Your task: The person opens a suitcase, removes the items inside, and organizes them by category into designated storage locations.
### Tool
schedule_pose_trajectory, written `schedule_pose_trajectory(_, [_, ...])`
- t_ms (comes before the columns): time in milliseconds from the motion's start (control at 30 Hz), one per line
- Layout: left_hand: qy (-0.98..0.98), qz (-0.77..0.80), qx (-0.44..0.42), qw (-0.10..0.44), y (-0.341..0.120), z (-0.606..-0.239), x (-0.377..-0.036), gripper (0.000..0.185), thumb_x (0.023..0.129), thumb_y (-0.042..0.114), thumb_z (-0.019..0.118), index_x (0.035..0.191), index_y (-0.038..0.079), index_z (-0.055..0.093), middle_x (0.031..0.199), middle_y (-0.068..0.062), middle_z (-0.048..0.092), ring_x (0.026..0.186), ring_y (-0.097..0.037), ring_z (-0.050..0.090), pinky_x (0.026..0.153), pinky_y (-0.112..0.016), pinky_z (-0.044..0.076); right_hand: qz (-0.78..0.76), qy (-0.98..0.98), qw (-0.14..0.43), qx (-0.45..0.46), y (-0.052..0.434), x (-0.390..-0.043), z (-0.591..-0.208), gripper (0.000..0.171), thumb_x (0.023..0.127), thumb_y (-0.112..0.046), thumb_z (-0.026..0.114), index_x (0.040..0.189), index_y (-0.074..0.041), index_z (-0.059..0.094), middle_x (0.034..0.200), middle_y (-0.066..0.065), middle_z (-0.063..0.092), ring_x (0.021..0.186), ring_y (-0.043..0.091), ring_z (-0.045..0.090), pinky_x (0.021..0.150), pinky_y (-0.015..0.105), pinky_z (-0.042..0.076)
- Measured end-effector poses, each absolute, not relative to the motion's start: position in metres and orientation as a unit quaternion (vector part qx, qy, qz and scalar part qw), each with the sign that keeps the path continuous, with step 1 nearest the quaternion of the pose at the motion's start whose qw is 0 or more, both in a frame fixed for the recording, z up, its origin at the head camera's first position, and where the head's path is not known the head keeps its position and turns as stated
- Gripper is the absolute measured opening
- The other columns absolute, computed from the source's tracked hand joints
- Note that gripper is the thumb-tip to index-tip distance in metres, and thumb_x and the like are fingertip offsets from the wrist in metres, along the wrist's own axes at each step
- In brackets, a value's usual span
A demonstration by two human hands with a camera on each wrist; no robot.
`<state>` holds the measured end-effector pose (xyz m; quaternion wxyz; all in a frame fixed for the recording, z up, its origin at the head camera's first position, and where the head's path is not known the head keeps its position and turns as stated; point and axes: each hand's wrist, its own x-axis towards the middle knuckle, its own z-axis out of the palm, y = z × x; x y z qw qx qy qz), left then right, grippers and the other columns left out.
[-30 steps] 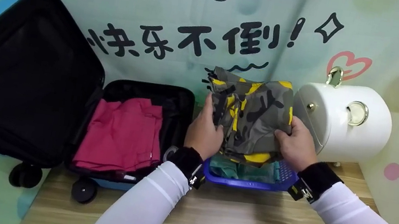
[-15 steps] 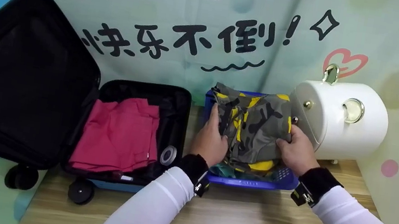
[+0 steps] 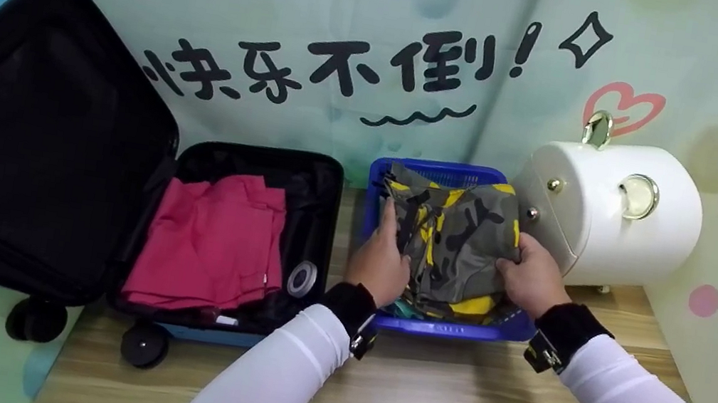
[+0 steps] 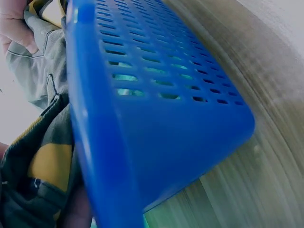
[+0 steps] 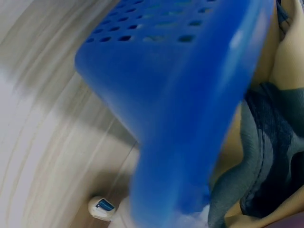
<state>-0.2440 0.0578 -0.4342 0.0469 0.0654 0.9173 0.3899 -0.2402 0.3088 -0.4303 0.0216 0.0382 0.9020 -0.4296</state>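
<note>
One hard-shell suitcase (image 3: 52, 138) lies open at the left end of the wood-grain counter (image 3: 414, 398), its blue shell lined in black cloth; two black wheels show under it. In its lower half lies one folded red garment (image 3: 209, 239) of soft, creased fabric, and just beside that a single round roll of tape (image 3: 301, 279). To the right stands one blue plastic basket (image 3: 443, 173), rectangular, its walls pierced with rows of small slots; teal cloth shows through the slots in the left wrist view. Inside it sits one bundled camouflage garment (image 3: 464, 243), grey-green with dark and yellow patches, soft and rumpled. The left hand (image 3: 382, 263) has its grip clamped on the bundle's left edge, fingers curled into the cloth; the right hand (image 3: 532, 276) has its grip clamped on the right edge. Both arms wear smooth white sleeves with black wrist straps. At the far right, just beside the basket, rests one glossy white cylinder case (image 3: 616, 213) with gold round fittings.
</note>
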Motion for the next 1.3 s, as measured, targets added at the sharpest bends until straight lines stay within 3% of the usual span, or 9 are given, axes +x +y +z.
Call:
schedule_pose_trajectory(167, [0.924,0.370,0.074,0.067,0.058,-0.433,-0.243,0.102,0.105,0.018,0.065,0.169,0.024,-0.014,0.157,-0.012,0.057,0.056,-0.018,0.059,0.058,-0.034,0.044,-0.412,0.909,0.043,0.044,0.311,-0.239,-0.430,0.041,0.103,-0.003,0.053,0.144,0.002,0.053,0.138,0.029,0.063,0.126,0.042,0.060,0.110,0.058,0.049])
schedule_pose_trajectory(300, [0.933,0.341,0.092,0.061,0.056,-0.433,-0.242,0.106,0.104,0.017,0.066,0.168,0.034,-0.017,0.123,-0.011,0.075,0.061,-0.019,0.060,0.060,-0.035,0.048,-0.379,0.924,0.041,0.031,0.312,-0.240,-0.431,0.042,0.103,-0.004,0.054,0.145,0.002,0.052,0.137,0.031,0.063,0.126,0.045,0.060,0.110,0.060,0.048])
schedule_pose_trajectory(400, [0.947,0.301,0.103,0.050,0.055,-0.434,-0.242,0.108,0.103,0.019,0.067,0.166,0.039,-0.017,0.100,-0.009,0.074,0.073,-0.023,0.066,0.069,-0.039,0.054,-0.354,0.934,0.043,0.022,0.313,-0.240,-0.431,0.041,0.104,-0.005,0.053,0.144,0.003,0.051,0.136,0.032,0.063,0.127,0.047,0.059,0.111,0.061,0.046])
schedule_pose_trajectory(500, [0.957,0.270,0.096,0.048,0.056,-0.434,-0.242,0.105,0.103,0.023,0.068,0.168,0.037,-0.013,0.112,-0.010,0.073,0.095,-0.029,0.070,0.086,-0.045,0.057,-0.332,0.942,0.050,0.020,0.314,-0.240,-0.431,0.040,0.105,-0.007,0.052,0.144,0.003,0.048,0.136,0.032,0.062,0.128,0.049,0.059,0.112,0.062,0.045])
schedule_pose_trajectory(633, [0.962,0.257,0.068,0.060,0.058,-0.436,-0.242,0.098,0.104,0.030,0.067,0.171,0.031,-0.004,0.140,-0.014,0.060,0.123,-0.033,0.062,0.107,-0.049,0.050,-0.306,0.950,0.058,0.018,0.314,-0.240,-0.431,0.051,0.105,-0.009,0.050,0.152,0.006,0.036,0.142,0.037,0.056,0.132,0.053,0.056,0.114,0.064,0.042])
schedule_pose_trajectory(833, [0.968,0.237,0.061,0.060,0.058,-0.440,-0.243,0.086,0.106,0.033,0.062,0.171,0.018,0.008,0.171,-0.015,0.028,0.152,-0.037,0.036,0.122,-0.053,0.035,-0.270,0.961,0.061,-0.029,0.312,-0.238,-0.433,0.082,0.103,-0.006,0.052,0.166,0.005,0.000,0.168,0.040,0.015,0.152,0.058,0.028,0.125,0.064,0.027])
schedule_pose_trajectory(900, [0.968,0.235,0.069,0.059,0.057,-0.440,-0.243,0.082,0.107,0.032,0.060,0.171,0.013,0.012,0.176,-0.014,0.018,0.158,-0.037,0.028,0.125,-0.055,0.031,-0.247,0.966,0.061,-0.049,0.312,-0.235,-0.434,0.081,0.103,-0.007,0.053,0.168,0.002,0.005,0.171,0.037,0.004,0.149,0.064,0.026,0.123,0.068,0.027])
schedule_pose_trajectory(1033, [0.969,0.223,0.079,0.076,0.056,-0.439,-0.244,0.076,0.109,0.033,0.054,0.170,0.010,0.014,0.179,-0.010,0.006,0.163,-0.034,0.017,0.128,-0.057,0.025,-0.191,0.977,0.061,-0.077,0.313,-0.229,-0.436,0.075,0.104,-0.014,0.058,0.167,0.000,0.019,0.172,0.035,-0.001,0.133,0.071,0.035,0.113,0.075,0.034])
schedule_pose_trajectory(1300, [0.968,0.211,0.080,0.113,0.051,-0.442,-0.247,0.072,0.111,0.036,0.046,0.170,0.010,0.015,0.179,-0.008,0.002,0.165,-0.034,0.011,0.130,-0.060,0.019,-0.147,0.980,0.083,-0.102,0.320,-0.227,-0.441,0.070,0.108,-0.024,0.055,0.163,0.009,0.025,0.170,0.038,0.003,0.136,0.072,0.031,0.113,0.074,0.033])
